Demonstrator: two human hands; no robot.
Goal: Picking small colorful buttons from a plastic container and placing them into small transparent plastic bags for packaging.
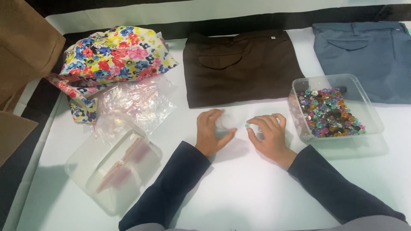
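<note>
My left hand [210, 133] rests on the white table [239, 188] and pinches a small clear plastic bag [225, 121] between thumb and fingers. My right hand [269, 136] is a few centimetres to its right, its fingertips closed on a small teal button [247, 125] next to the bag's edge. Both arms wear dark sleeves. A clear plastic tub [368, 112] holding several mixed coloured buttons [327, 113] stands just to the right of my right hand.
Folded brown trousers [244, 64] lie behind my hands, blue trousers [364, 51] at the back right. A floral cloth bag [113, 53] and loose clear bags [135, 102] sit at the left, with a clear tub [87, 160] of small zip bags at the front left. Tan fabric [23, 51] fills the far left.
</note>
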